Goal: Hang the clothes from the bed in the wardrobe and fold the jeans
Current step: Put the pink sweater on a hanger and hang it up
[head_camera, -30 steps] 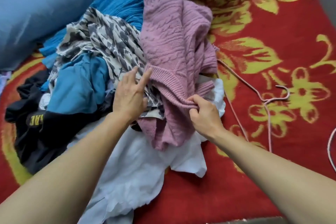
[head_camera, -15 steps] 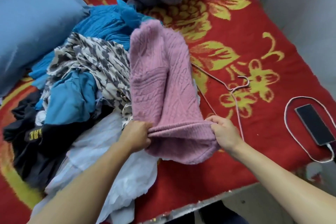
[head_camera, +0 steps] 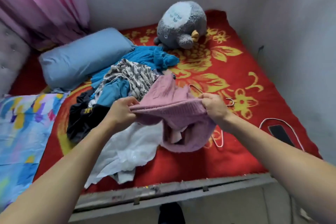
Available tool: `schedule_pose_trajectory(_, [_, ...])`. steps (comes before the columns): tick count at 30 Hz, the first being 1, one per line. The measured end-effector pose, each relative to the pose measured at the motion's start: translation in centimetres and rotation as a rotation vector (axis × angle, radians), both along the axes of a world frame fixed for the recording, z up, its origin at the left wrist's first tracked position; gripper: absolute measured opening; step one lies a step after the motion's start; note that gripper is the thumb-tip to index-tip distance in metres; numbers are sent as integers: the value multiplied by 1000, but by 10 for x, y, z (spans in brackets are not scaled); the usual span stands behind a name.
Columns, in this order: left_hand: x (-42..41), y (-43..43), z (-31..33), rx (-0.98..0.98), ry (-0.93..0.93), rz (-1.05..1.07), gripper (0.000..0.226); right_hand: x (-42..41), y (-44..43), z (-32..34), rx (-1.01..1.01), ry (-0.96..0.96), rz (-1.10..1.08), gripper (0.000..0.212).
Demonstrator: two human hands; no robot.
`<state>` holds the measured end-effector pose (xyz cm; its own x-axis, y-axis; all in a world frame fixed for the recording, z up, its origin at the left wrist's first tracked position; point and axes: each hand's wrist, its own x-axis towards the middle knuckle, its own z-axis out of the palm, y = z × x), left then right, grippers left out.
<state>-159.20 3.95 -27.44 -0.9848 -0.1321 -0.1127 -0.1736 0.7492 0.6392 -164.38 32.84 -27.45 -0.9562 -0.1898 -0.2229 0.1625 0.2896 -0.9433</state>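
Hands grip the pink sweater (head_camera: 174, 107) by its ribbed hem. The left hand (head_camera: 121, 111) pinches one end and the right hand (head_camera: 215, 108) pinches the other, so the hem is stretched taut between them above the bed. Beyond the hem the knit trails back onto the clothes pile. Below it the body sags in a pouch that rests on the red blanket (head_camera: 245, 71), near the front edge.

The pile lies left of the sweater and takes up the middle of the bed. It holds a blue knit (head_camera: 145, 57), a leopard-print piece (head_camera: 132, 72), a teal garment (head_camera: 112, 92) and a black garment (head_camera: 83, 120). A white garment (head_camera: 131, 147) spreads from under the sweater's left side almost to the grey bed frame (head_camera: 181, 187).

A thin wire hanger (head_camera: 230, 102) lies flat just right of the sweater, partly hidden behind it and the right hand. Its hook shows beside the knuckles.

Bare blanket fills the right half, from the plush toy (head_camera: 181, 23) at the far wall down to a phone (head_camera: 281, 133) ringed by its cable (head_camera: 272, 120) near the right edge. The wall (head_camera: 300, 42) runs close along that edge.

On the left, a blue pillow (head_camera: 81, 60) and a patterned sheet (head_camera: 21, 123) hem in the pile, and a pink curtain (head_camera: 41, 2) hangs behind them.
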Motion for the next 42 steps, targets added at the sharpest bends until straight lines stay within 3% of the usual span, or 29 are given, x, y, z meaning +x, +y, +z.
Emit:
schedule_pose_trajectory(11, [89, 39, 186, 137, 461, -76, 32, 57, 47, 193, -158, 278, 90, 34])
schedule_pose_trajectory(18, [97, 39, 210, 230, 584, -43, 27, 59, 39, 226, -284, 167, 126, 25])
schedule_pose_trajectory(21, [90, 27, 187, 333, 472, -34, 29, 47, 32, 204, -244, 49, 211, 24])
schedule_pose_trajectory(26, [61, -2, 115, 323, 295, -15, 33, 7, 17, 115, -79, -47, 278, 17])
schedule_pose_trajectory(29, [32, -26, 50, 303, 88, 33, 39, -26, 5, 52, 11, -136, 279, 16])
schedule_pose_trajectory(31, [8, -39, 6, 238, -13, 67, 43, -48, -9, 9, 99, -169, 284, 12])
schedule_pose_trajectory(35, [-39, -43, -61, 113, -97, 112, 27, -93, -36, -74, 307, -139, 266, 9])
schedule_pose_trajectory(39, [-80, -42, -117, -39, -174, 172, 32, -112, -56, -124, 451, -94, 159, 19])
schedule_pose_trajectory(42, [-102, -31, -153, -184, -221, 240, 42, -117, -54, -164, 529, -182, 178, 28])
